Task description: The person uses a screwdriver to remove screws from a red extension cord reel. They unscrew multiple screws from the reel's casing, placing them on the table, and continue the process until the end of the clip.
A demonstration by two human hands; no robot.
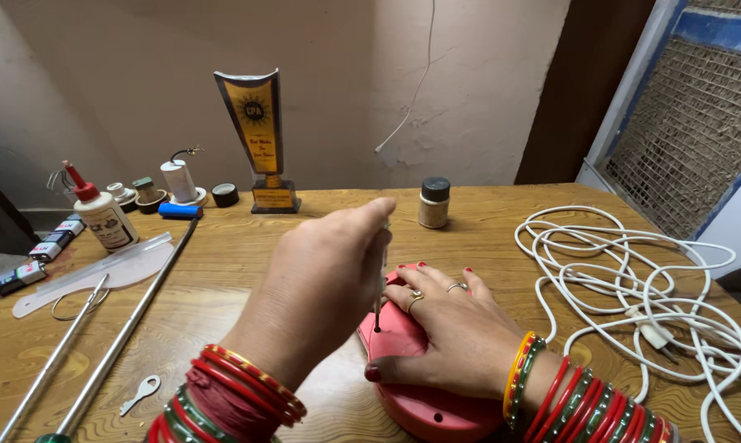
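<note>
My left hand (325, 271) is closed around the handle of a thin screwdriver (379, 308), held upright with its tip set into the top of a round red plastic casing (424, 406) on the wooden table (485, 238). My right hand (444, 328) lies flat on the casing, fingers spread, pressing it down. Most of the screwdriver handle is hidden inside my fist. Both wrists carry several red and green bangles.
A tangled white power cord (633, 279) with a plug lies to the right. Two long metal rods (116, 344), a small key (141, 392) and a clear curved ruler (100, 275) lie left. Glue bottle (104, 215), trophy (260, 139), small jar (434, 203), batteries along the back.
</note>
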